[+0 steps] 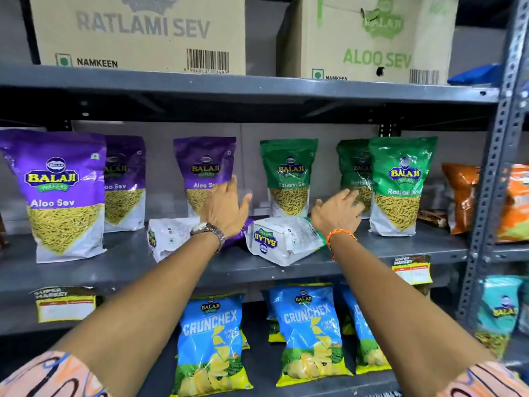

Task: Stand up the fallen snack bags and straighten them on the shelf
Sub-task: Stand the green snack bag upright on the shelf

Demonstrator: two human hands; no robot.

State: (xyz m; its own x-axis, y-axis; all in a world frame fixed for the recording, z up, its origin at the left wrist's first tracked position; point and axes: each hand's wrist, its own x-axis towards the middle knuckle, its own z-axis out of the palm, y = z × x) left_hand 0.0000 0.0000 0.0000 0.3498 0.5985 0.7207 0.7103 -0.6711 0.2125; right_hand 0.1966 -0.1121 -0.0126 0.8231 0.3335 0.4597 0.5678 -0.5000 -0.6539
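Observation:
Two snack bags lie fallen on the grey middle shelf point(114, 270): a purple-and-white one point(169, 236) left of centre and a green-and-white one point(282, 239) at centre, both back side up. Purple Aloo Sev bags point(61, 196) point(124, 184) point(204, 170) and green Ratlami Sev bags point(289, 176) point(400, 184) stand upright around them. My left hand point(224, 209) hovers open above the purple fallen bag, in front of an upright purple bag. My right hand point(337, 212) is open above the right end of the green fallen bag. Neither hand holds anything.
Cardboard boxes point(137, 32) point(369, 38) sit on the shelf above. Blue Crunchex bags point(211, 342) point(309, 330) stand on the shelf below. Orange bags point(461, 196) stand at the far right by the perforated metal upright point(492, 181). Price tags point(65, 306) point(412, 270) hang on the shelf edge.

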